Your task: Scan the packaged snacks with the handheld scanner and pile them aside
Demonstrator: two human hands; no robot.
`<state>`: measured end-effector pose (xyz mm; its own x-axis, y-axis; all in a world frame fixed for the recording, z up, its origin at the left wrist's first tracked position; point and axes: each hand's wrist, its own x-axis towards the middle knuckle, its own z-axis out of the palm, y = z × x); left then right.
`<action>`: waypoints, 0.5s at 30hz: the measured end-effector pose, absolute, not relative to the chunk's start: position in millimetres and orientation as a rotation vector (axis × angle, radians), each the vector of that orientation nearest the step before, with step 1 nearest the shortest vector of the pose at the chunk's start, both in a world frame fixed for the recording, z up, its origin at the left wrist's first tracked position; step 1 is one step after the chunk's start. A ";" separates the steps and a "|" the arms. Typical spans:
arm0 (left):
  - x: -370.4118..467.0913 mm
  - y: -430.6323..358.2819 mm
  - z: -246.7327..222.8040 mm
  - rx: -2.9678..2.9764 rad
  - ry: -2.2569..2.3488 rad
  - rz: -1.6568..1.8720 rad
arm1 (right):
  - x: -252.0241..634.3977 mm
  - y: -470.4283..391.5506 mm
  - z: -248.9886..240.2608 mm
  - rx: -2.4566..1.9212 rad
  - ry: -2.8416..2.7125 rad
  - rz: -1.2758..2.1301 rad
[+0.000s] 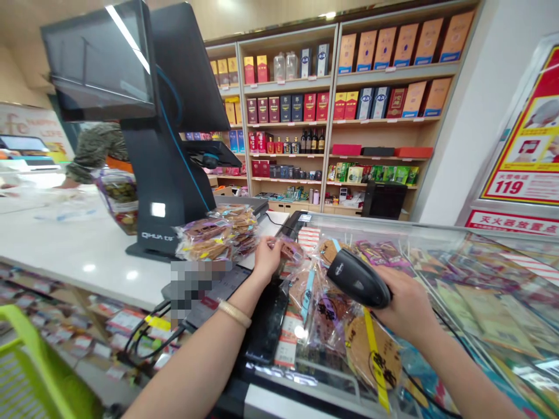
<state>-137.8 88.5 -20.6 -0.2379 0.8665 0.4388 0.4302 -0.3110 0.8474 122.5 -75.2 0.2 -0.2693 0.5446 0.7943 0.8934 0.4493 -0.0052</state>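
Observation:
My left hand (267, 257), with a beige band on its wrist, pinches a small clear-wrapped snack packet (291, 249) by its edge. My right hand (406, 302) grips a black handheld barcode scanner (356, 276), its head pointing left toward that packet. Beneath the scanner, several round flat biscuits in clear wrappers, among them one with a yellow strip (371, 355) and one with a blue strip (301, 288), lie on the glass counter (323, 378). Left of my left hand, a pile of wrapped snacks (218, 233) rests beside the checkout terminal.
The black checkout terminal (174, 174) stands on a white counter (65, 233). A bag of green fruit or pickles (117, 195) sits behind it, near a person in a patterned sleeve (96, 145). A green basket (39, 361) is at lower left. Shelves of boxes (283, 110) line the back.

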 end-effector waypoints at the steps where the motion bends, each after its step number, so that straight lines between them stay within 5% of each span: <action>1: -137.9 91.2 -23.6 1.668 1.550 1.498 | 122.7 -74.9 0.0 -1.203 -1.952 -0.592; 8: -138.6 83.9 -26.8 1.943 1.552 1.270 | 123.7 -73.4 -2.6 -1.224 -1.975 -0.583; 15: -128.6 51.5 -0.2 2.301 1.440 1.424 | 125.9 -71.0 -6.2 -1.183 -1.975 -0.639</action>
